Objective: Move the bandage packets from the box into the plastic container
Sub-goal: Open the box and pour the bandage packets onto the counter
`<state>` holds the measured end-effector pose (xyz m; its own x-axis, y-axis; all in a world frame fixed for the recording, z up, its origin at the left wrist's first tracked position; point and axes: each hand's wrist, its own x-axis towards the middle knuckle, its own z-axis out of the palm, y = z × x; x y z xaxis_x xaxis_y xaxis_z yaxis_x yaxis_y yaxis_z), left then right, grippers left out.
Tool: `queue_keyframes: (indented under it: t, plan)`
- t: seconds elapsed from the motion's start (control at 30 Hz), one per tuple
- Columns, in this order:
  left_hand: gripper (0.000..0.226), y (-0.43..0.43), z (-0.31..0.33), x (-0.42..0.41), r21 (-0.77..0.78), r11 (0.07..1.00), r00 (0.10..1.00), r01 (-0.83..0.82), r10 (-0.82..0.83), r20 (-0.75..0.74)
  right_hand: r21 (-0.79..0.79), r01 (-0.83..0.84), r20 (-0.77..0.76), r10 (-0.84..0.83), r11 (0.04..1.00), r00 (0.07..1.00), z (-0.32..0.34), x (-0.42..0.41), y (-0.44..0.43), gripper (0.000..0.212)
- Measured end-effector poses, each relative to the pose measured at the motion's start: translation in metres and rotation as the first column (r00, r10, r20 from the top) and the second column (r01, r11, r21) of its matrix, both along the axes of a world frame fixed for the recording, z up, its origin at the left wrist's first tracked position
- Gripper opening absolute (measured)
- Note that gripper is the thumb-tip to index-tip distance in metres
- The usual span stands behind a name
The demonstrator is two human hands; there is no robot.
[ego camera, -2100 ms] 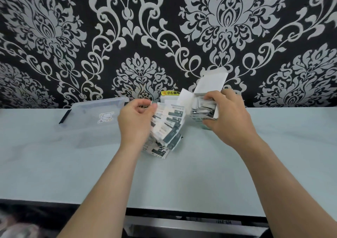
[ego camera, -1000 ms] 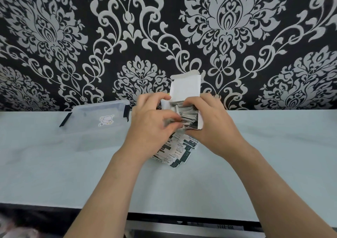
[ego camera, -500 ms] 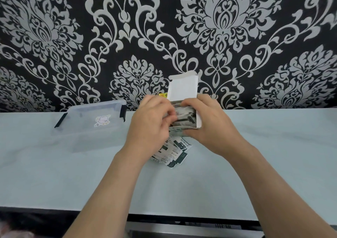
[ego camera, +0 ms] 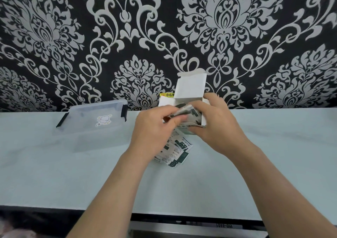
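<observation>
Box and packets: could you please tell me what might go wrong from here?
1. The left hand pinches a wad of packets at the mouth of the box, which the right hand holds; some may slip and scatter.
2. A loose pile lies on the table beneath the hands, apart from the container; it could be knocked or forgotten.

Desk clearance and obstructions
The plastic container (ego camera: pixel 91 128) blocked the back edge left of centre; the box (ego camera: pixel 190 88) and the bandage packets (ego camera: pixel 177 151) beneath it filled the middle. Open desk (ego camera: pixel 273 155) lay toward the right edge and the front-left corner.
</observation>
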<state>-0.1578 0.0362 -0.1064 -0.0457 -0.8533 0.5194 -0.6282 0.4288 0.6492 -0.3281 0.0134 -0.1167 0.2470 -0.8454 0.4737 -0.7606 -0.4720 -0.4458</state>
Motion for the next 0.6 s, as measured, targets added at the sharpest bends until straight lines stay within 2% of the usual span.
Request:
queue_keyframes:
  t: [0.17,0.33,0.4,0.47,0.53,0.6]
  plan:
    - [0.017,0.002,0.008,0.004,0.004,0.996,0.963,-0.094,0.092,-0.253,-0.014,0.111,-0.054,-0.112,0.994,0.992,-0.003,-0.004,0.001,0.055]
    - [0.026,0.004,0.01,0.02,0.178,0.979,0.86,-0.102,0.177,-0.478,-0.061,0.236,-0.057,-0.24,0.97,0.969,-0.009,-0.013,-0.001,0.041]
    - [0.022,0.004,0.006,0.027,0.354,0.933,0.862,-0.063,0.23,-0.453,-0.074,0.269,-0.055,-0.273,0.96,0.96,-0.011,-0.016,-0.002,0.04]
    - [0.022,0.002,-0.002,0.031,0.529,0.848,0.904,-0.025,0.245,-0.351,-0.082,0.287,-0.055,-0.292,0.954,0.955,-0.013,-0.017,-0.002,0.042]
    - [0.024,-0.003,-0.012,0.034,0.624,0.781,0.932,-0.018,0.239,-0.273,-0.094,0.299,-0.052,-0.305,0.95,0.951,-0.015,-0.018,-0.002,0.044]
    - [0.029,-0.007,-0.019,0.034,0.64,0.761,0.961,-0.105,0.244,-0.132,-0.102,0.307,-0.051,-0.313,0.946,0.948,-0.016,-0.019,-0.001,0.045]
